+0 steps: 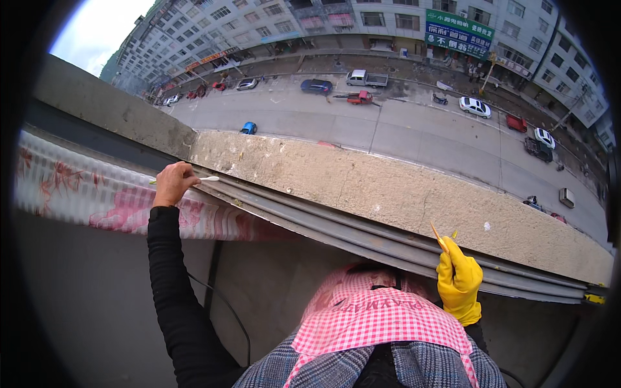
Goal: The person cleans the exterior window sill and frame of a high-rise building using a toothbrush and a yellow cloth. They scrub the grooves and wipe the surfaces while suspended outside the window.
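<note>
My left hand (174,183), bare below a black sleeve, pinches a slim stick-like tool with a white rounded end (210,179). A bit of green shows behind the hand, perhaps the tool's other end. It is over the left part of a grey metal sliding-window track (310,216), which has dirt in its grooves. Farther right, my right hand (458,281) wears a yellow rubber glove. Between its thumb and fingers is a thin, pointed orange-brown stick (439,236), tip up, in front of the track. The lower end of this stick is hidden by the glove.
Beyond the track lies a rough concrete ledge (335,169), with a street (310,114) and vehicles far below. A patterned curtain (121,194) hangs at left. A dark cable (237,315) runs down the wall. A small yellow object (595,299) sits at the track's right end.
</note>
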Available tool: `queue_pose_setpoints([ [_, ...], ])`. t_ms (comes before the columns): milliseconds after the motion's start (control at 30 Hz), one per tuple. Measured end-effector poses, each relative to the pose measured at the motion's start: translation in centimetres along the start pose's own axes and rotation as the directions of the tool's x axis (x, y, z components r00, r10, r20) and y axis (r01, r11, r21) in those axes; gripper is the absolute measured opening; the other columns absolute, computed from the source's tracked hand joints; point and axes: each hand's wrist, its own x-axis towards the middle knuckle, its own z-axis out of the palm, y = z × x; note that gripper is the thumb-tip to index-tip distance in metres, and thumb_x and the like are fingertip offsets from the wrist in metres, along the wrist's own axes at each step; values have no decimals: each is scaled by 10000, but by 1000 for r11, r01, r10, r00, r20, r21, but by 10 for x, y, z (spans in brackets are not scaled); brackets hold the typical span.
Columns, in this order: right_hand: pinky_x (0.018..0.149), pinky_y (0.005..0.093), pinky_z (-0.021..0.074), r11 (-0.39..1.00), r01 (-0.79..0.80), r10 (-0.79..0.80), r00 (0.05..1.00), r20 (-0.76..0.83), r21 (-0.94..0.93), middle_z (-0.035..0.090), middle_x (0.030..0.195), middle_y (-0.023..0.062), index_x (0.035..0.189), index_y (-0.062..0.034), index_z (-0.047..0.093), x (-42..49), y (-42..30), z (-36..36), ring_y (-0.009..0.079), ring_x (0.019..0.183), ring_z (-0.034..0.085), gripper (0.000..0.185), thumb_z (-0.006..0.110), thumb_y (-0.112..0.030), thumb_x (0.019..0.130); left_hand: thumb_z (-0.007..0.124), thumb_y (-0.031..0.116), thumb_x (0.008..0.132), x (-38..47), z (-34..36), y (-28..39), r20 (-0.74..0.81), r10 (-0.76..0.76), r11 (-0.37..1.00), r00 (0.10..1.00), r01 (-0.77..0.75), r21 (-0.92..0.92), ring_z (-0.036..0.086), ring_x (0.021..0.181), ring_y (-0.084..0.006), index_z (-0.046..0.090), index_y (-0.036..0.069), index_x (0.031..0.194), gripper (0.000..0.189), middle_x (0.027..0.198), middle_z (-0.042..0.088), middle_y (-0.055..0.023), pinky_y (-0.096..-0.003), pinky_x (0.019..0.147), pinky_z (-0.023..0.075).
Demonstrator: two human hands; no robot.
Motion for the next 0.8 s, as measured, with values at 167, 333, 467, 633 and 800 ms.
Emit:
queue_pose_setpoints([
  [167,601,352,465,1000,-11,11,1000,-16,-14,723,839,99,1185,-30,709,1,-1,3,253,620,612,302,718,-33,884,835,201,738,-5,4,60,83,279,807,957,-187,-559,616,668,-239,712,39,765,206,730,634,-84,-345,618,469],
  [333,609,351,468,1000,-11,11,1000,-6,-10,733,877,100,1188,-30,707,1,-1,3,251,635,622,298,711,-35,889,831,251,754,-13,32,125,167,447,771,879,-283,-571,635,725,-283,692,63,769,234,766,644,-66,-381,647,473],
  [467,606,349,465,1000,18,-19,999,-29,-13,732,877,100,1189,-30,707,0,0,4,249,632,618,301,711,-33,888,833,259,723,-5,36,84,259,313,859,914,-156,-487,638,734,-296,698,65,770,241,746,650,-81,-390,656,477],
  [633,601,351,458,1000,2,-2,1000,-19,-16,727,864,101,1190,-29,707,-1,0,4,248,617,604,301,711,-32,889,825,264,706,-2,10,-15,29,-46,987,999,41,153,661,759,-318,708,73,761,230,748,673,-83,-436,643,488],
  [800,596,353,455,999,-12,12,1000,-14,-35,726,868,102,1190,-24,707,-2,0,4,250,612,598,300,711,-30,890,837,216,718,-5,9,5,81,57,926,995,-22,-378,636,656,-246,698,44,744,223,728,664,-80,-387,596,461],
])
